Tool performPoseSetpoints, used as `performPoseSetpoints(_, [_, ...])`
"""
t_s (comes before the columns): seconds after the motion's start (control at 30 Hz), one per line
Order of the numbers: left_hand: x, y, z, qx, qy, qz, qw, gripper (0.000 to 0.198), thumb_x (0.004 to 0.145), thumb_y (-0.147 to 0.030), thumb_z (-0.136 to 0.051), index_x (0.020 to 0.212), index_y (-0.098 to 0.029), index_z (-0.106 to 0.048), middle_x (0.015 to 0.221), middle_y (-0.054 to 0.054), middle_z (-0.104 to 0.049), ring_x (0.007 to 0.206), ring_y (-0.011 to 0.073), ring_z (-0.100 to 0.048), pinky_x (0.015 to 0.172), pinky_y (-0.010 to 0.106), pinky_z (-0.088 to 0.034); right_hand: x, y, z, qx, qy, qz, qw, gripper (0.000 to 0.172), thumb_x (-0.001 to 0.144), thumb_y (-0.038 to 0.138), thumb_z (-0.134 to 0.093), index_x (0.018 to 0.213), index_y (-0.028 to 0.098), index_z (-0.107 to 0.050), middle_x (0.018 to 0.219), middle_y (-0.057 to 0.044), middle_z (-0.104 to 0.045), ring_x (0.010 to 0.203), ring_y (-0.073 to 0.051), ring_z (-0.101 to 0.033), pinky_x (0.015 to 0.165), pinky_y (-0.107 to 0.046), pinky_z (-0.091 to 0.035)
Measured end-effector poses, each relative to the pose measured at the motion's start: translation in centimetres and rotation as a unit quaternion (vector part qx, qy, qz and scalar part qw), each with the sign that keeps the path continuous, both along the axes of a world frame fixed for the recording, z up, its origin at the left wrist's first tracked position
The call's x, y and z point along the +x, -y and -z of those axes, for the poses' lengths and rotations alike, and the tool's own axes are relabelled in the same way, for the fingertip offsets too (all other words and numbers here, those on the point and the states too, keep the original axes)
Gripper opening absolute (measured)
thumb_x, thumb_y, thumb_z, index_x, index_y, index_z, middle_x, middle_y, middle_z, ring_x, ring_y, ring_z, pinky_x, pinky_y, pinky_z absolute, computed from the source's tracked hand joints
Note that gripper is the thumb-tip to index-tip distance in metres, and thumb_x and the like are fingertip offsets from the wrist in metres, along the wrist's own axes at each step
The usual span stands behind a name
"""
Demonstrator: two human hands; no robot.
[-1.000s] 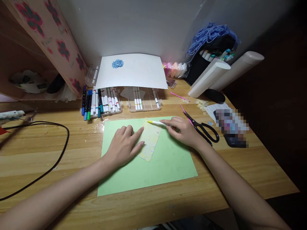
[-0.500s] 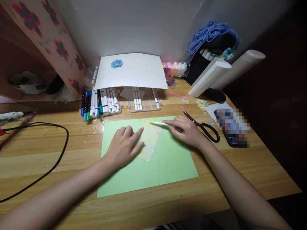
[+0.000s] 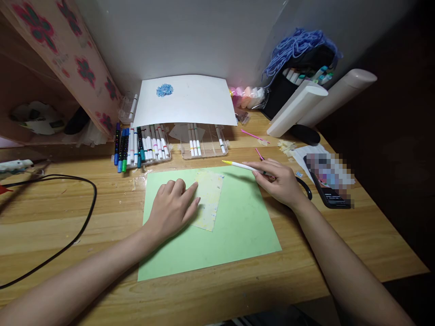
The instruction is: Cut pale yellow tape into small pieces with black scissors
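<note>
A light green sheet [image 3: 238, 226] lies flat on the wooden desk [image 3: 102, 213]. On it rests a small pale yellow speckled paper piece [image 3: 209, 199]. My left hand [image 3: 171, 208] lies flat on that piece with fingers stretched out, pressing its left side. My right hand [image 3: 277, 181] is closed around a white marker with a yellow tip [image 3: 238, 165], held off the paper just past the sheet's top right edge. Black-handled scissors [image 3: 306, 190] lie partly hidden under my right hand.
Two clear trays of markers [image 3: 142, 145] [image 3: 204, 142] sit behind the green sheet, under a white sheet with a blue scribble [image 3: 185, 99]. A black cable [image 3: 81, 213] loops at left. A black pen holder [image 3: 288, 90], white tubes [image 3: 299, 108] and a blurred packet [image 3: 328, 174] stand at right.
My right hand has lifted the marker off the yellow piece and drawn back to the right. My left hand turned the yellow piece slightly so that it lies more upright.
</note>
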State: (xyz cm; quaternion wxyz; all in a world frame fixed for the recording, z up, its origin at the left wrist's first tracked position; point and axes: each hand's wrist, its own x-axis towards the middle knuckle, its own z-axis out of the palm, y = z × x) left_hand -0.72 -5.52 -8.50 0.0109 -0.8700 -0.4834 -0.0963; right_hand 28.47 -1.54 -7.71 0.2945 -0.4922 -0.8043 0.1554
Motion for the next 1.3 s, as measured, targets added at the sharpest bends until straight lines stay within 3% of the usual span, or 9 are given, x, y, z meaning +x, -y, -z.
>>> performPoseSetpoints(0.13, [-0.1,0.2,-0.1,0.030,0.020,0.016,0.999,0.040,0.090,-0.034,-0.036,0.119,-0.017,-0.059,0.084,0.009,-0.051,0.075,0.0215,-0.039,0.067,0.034,-0.032,-0.1,0.8,0.4,-0.041,-0.017,-0.035,0.998,0.027,0.088,0.023,-0.050,0.109,0.023,-0.066,0.086,-0.006,-0.069,0.064,-0.017,-0.053,0.056,-0.029,-0.042])
performPoseSetpoints(0.3, [0.3,-0.2,0.1,-0.062,0.029,0.077,0.995,0.057,0.087,-0.051,-0.037,0.134,-0.019,-0.045,0.090,0.010,-0.051,0.078,0.0224,-0.041,0.069,0.036,-0.036,-1.0,0.9,1.1,-0.023,0.042,-0.102,0.994,0.029,0.086,0.019,-0.051,0.111,0.023,-0.066,0.079,-0.005,-0.068,0.069,-0.018,-0.054,0.064,-0.031,-0.043])
performPoseSetpoints(0.43, [0.4,-0.3,0.1,-0.086,0.026,0.070,0.993,0.059,0.088,-0.052,-0.036,0.135,-0.017,-0.045,0.089,0.011,-0.051,0.079,0.0231,-0.041,0.070,0.037,-0.037,-1.0,0.7,1.0,0.011,0.065,-0.074,0.995,0.030,0.086,0.017,-0.051,0.113,0.023,-0.064,0.083,-0.006,-0.069,0.069,-0.019,-0.054,0.065,-0.032,-0.042])
performPoseSetpoints(0.57, [0.3,-0.2,0.1,-0.086,0.022,0.070,0.994,0.058,0.088,-0.052,-0.035,0.135,-0.019,-0.044,0.088,0.010,-0.051,0.078,0.0227,-0.041,0.069,0.036,-0.036,-0.7,0.7,0.9,0.004,0.068,-0.099,0.993,0.030,0.087,0.018,-0.051,0.113,0.023,-0.064,0.080,-0.005,-0.068,0.069,-0.019,-0.055,0.065,-0.032,-0.043])
performPoseSetpoints(0.7, [0.3,-0.2,0.2,-0.081,0.024,0.068,0.994,0.057,0.088,-0.051,-0.035,0.135,-0.020,-0.044,0.087,0.009,-0.050,0.077,0.0222,-0.041,0.068,0.035,-0.036,-0.5,0.8,0.8,0.023,0.052,-0.051,0.997,0.029,0.088,0.020,-0.049,0.112,0.023,-0.064,0.089,-0.006,-0.070,0.066,-0.018,-0.055,0.064,-0.033,-0.043])
performPoseSetpoints(0.87, [0.3,-0.2,0.2,-0.079,0.026,0.071,0.994,0.057,0.088,-0.051,-0.035,0.135,-0.019,-0.044,0.088,0.009,-0.051,0.078,0.0225,-0.041,0.068,0.036,-0.035,-0.6,1.0,0.7,-0.005,0.057,-0.114,0.992,0.029,0.087,0.019,-0.050,0.111,0.023,-0.065,0.079,-0.005,-0.068,0.068,-0.018,-0.055,0.062,-0.031,-0.043])
performPoseSetpoints(1.0, [0.3,-0.2,0.1,-0.085,0.020,0.068,0.994,0.057,0.088,-0.051,-0.035,0.135,-0.019,-0.044,0.088,0.009,-0.050,0.077,0.0222,-0.041,0.069,0.036,-0.035,-0.6,0.9,0.7,0.002,0.055,-0.068,0.996,0.027,0.087,0.017,-0.049,0.110,0.021,-0.064,0.086,-0.006,-0.069,0.068,-0.018,-0.054,0.065,-0.032,-0.042])
performPoseSetpoints(1.17, [0.4,-0.3,0.1,-0.088,0.016,0.067,0.994,0.058,0.088,-0.051,-0.035,0.136,-0.019,-0.044,0.088,0.009,-0.050,0.078,0.0222,-0.041,0.069,0.036,-0.035,-0.3,1.0,0.6,-0.029,0.052,-0.113,0.992,0.028,0.087,0.018,-0.050,0.110,0.022,-0.064,0.077,-0.005,-0.067,0.069,-0.018,-0.055,0.064,-0.031,-0.042])
performPoseSetpoints(1.3, [0.4,-0.3,0.1,-0.089,0.014,0.068,0.994,0.057,0.089,-0.050,-0.035,0.135,-0.019,-0.044,0.088,0.009,-0.050,0.078,0.0223,-0.041,0.069,0.036,-0.035,0.1,0.9,0.7,-0.018,0.050,-0.085,0.995,0.027,0.087,0.019,-0.049,0.109,0.021,-0.065,0.081,-0.006,-0.067,0.067,-0.017,-0.053,0.065,-0.032,-0.042])
